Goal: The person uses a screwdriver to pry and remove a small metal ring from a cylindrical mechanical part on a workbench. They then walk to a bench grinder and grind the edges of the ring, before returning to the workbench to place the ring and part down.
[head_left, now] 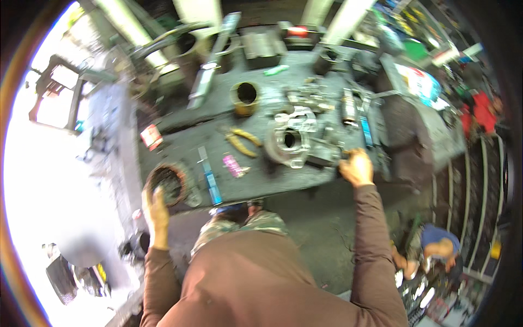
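At the bench's near left corner, my left hand [156,213] grips the rim of a round, rusty-brown bowl [150,181] with dark contents, thumb on the inner side. My right hand [357,168] is closed at the front edge of the bench, right of a grey metal casting; anything in its fingers is hidden. That casting, an engine housing [278,144] with a round bore, stands near the middle. Yellow-handled pliers [242,143], a pink packet [233,165] and a blue-handled tool [211,184] lie between my hands.
A yellowish metal cylinder [245,99] stands behind the pliers. A red-and-white box [151,137] lies left. A spray can [349,107] and a blue tool [366,131] lie right. A long metal bar [202,84] leans at the back. Another person [437,242] crouches at lower right.
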A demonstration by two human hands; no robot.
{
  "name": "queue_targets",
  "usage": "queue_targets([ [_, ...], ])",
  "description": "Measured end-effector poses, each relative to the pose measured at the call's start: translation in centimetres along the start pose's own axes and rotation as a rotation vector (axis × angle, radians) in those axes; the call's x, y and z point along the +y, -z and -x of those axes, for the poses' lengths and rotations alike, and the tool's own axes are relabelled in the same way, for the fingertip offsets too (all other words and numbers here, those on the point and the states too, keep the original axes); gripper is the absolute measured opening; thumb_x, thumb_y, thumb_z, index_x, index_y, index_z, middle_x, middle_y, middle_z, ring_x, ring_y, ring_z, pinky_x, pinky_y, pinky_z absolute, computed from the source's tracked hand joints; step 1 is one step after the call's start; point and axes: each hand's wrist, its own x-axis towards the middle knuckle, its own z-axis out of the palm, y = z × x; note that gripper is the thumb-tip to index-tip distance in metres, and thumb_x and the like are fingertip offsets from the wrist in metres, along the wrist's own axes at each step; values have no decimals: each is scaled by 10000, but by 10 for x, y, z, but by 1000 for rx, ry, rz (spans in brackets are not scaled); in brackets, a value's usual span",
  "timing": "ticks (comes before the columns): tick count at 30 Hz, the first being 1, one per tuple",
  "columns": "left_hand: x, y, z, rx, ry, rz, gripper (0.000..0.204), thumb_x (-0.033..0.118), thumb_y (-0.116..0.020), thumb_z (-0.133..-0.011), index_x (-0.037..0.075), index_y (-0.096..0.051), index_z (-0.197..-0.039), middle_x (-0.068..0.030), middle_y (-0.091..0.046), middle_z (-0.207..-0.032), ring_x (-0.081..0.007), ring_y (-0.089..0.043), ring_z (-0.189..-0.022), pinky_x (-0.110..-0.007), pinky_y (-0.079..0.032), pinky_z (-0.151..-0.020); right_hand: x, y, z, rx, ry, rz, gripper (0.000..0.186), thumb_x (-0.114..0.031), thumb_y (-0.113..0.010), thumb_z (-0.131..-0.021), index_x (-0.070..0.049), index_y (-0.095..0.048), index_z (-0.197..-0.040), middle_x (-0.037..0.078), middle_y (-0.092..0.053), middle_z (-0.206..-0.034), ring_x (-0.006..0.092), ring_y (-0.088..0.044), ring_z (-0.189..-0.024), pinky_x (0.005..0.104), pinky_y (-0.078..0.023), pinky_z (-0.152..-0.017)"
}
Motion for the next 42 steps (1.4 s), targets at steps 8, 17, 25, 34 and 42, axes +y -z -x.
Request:
queue_targets([
  [8,-10,19,0,-280,-65,545,1299,271,-983,-738,19,-168,-1718,-220,-387,-1684,-331,-413,-1546,-431,-343,-1286,-35,76,43,-18,-508,-1402,116,-188,-626,-1083,-78,-649,-1111,3,-662,-919,94,-616,-711,264,-445,-539],
  [17,-42,50,-16,-339,-309,-27,1430,251,-1030,-606,2,-153,-1708,-257,-295,-1702,-415,-336,-1585,-480,-344,-1296,-238,77,90,-861,58,-711,238,-228,-656,-1089,-52,-723,-1235,-24,-607,-825,115,-490,-770,354,-461,-714],
  [25,-16,74,-28,-183,-479,243,1055,477,-900,-836,8,-385,-1629,-217,-401,-1638,-368,-446,-1501,-494,-441,-1191,-278,31,156,-929,-508,-1912,516,-321,-664,-1090,74,-620,-1418,231,-640,-1495,365,-647,-1339,569,-510,-1123],
  [34,115,43,-50,-314,-855,321,596,298,-808,-889,-7,-628,-1368,-278,-584,-1443,-455,-601,-1296,-538,-489,-1104,-236,42,215,-620,-783,-1763,369,-233,-625,-1116,22,-682,-1376,150,-701,-1389,268,-690,-1216,454,-561,-1021],
  [42,189,-39,33,-879,-775,385,402,106,-831,-823,-6,-727,-1195,-198,-732,-1143,-380,-722,-1069,-442,-581,-954,-133,19,277,-348,-1029,-1148,279,-271,-675,-1085,-2,-749,-1073,-31,-611,-832,97,-512,-738,299,-446,-671],
])
